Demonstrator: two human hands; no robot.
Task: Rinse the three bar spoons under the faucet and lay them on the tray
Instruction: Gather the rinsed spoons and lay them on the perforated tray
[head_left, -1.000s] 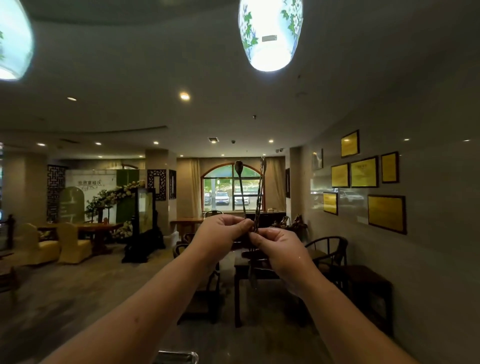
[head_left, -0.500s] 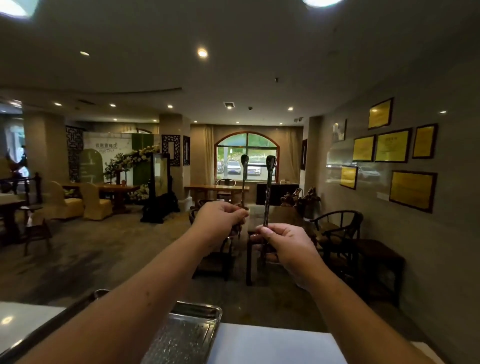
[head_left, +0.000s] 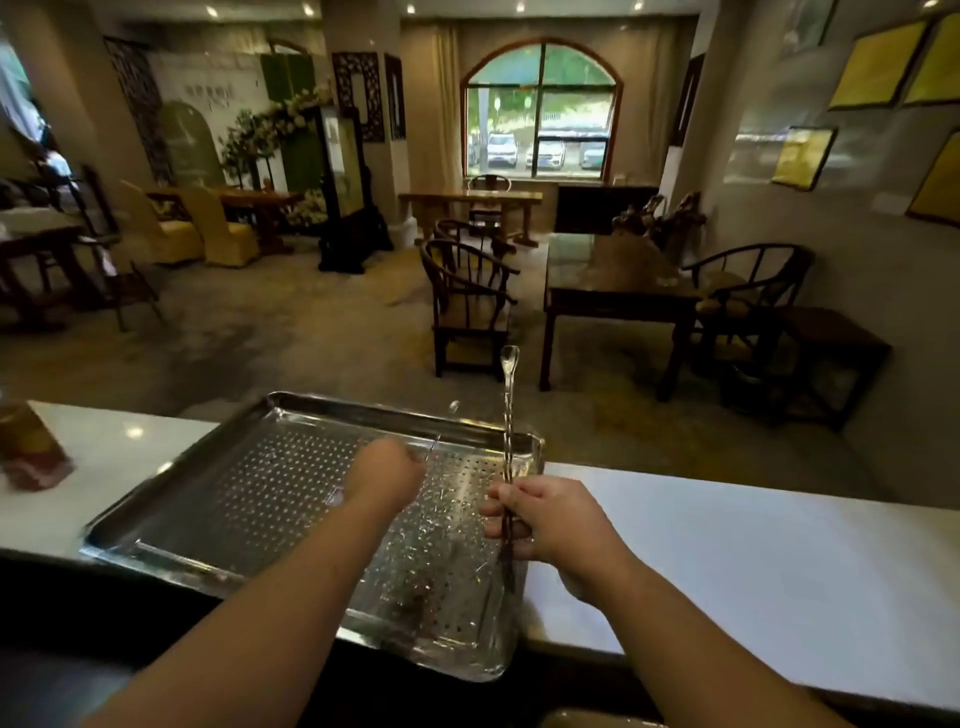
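Observation:
A perforated steel tray (head_left: 218, 525) lies on the white counter in front of me. My left hand (head_left: 384, 475) hovers over the tray's middle and grips one bar spoon (head_left: 441, 431), whose blurred bowl tilts away toward the tray's far rim. My right hand (head_left: 540, 514) is at the tray's right edge and holds a second bar spoon (head_left: 508, 415) upright, bowl at the top, twisted stem running down through my fist. A third spoon and a faucet are not in view.
The white counter (head_left: 727, 561) stretches to the right of the tray. A glass jar with amber contents (head_left: 28, 447) stands at the far left. Beyond the counter is a dim hall with wooden chairs (head_left: 467, 301) and a dark table (head_left: 618, 280).
My view has tipped down from the ceiling to the counter. Both hands have dropped from eye level to the tray, moving apart with one spoon each; the left spoon now leans forward.

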